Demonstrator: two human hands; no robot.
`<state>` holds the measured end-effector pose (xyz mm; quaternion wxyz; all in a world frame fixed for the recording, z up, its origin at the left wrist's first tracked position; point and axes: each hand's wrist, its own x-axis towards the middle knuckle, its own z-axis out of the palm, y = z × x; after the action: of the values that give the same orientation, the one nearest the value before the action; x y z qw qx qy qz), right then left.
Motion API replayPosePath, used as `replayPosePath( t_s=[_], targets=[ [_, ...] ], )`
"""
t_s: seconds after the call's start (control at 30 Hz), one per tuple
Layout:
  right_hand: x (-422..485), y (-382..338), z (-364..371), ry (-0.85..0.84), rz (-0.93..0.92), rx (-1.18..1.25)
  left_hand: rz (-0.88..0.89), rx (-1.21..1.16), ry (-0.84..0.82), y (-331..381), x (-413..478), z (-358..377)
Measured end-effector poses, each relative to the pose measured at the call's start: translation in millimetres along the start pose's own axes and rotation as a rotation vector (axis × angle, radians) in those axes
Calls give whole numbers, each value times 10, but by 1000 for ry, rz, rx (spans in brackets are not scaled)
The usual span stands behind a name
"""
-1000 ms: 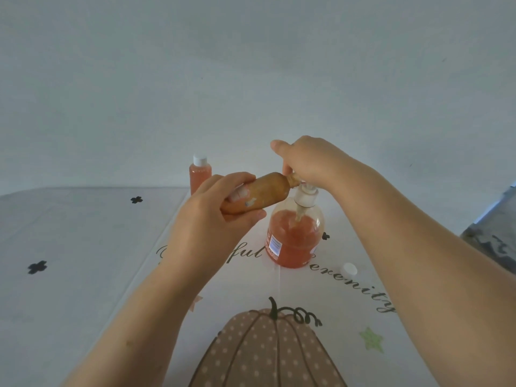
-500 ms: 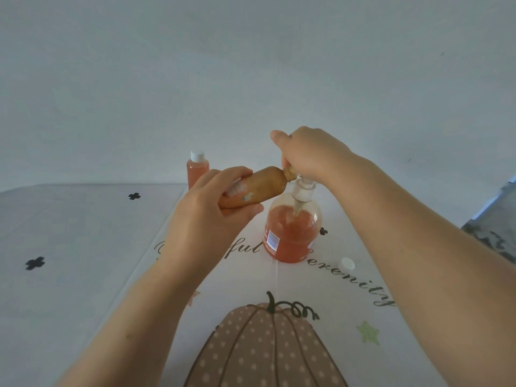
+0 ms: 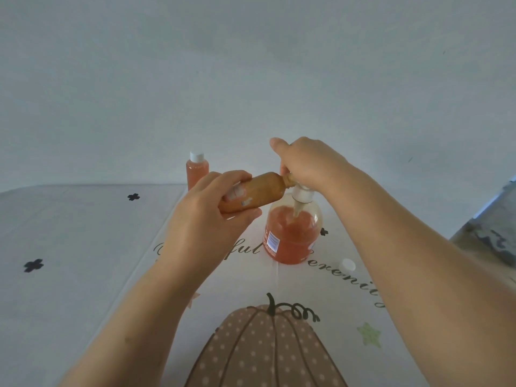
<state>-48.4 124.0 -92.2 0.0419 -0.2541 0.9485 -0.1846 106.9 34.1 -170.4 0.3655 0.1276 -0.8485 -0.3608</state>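
A round clear pump bottle (image 3: 291, 236) half full of orange liquid stands on the table. My right hand (image 3: 304, 160) is curled over its white pump head (image 3: 303, 194) from above. My left hand (image 3: 206, 216) grips a small amber bottle (image 3: 258, 192), held almost level, its open neck pointing right at the pump spout under my right hand. The spout itself is hidden by my fingers.
A small capped bottle of orange liquid (image 3: 197, 170) stands behind my left hand. A loose white cap (image 3: 348, 265) lies on the tablecloth (image 3: 83, 261) to the right of the pump bottle. The cloth carries a pumpkin print (image 3: 265, 350) near me.
Both hands and the two bottles keep the same pose. The view has shifted slightly; nothing was let go or picked up.
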Motion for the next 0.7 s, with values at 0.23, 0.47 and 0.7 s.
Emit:
replayPosePath(
  t_s=[0.23,0.47,0.7],
  targets=[
    [17,-32,-87,28,-8,-20,3,-58,19,22,-13,7],
    [51,-20,-98,23,12,25,10,-65,23,27,-5,22],
    [7,16,24,-19,15,21,1,-28,15,-17,-8,27]
  ],
)
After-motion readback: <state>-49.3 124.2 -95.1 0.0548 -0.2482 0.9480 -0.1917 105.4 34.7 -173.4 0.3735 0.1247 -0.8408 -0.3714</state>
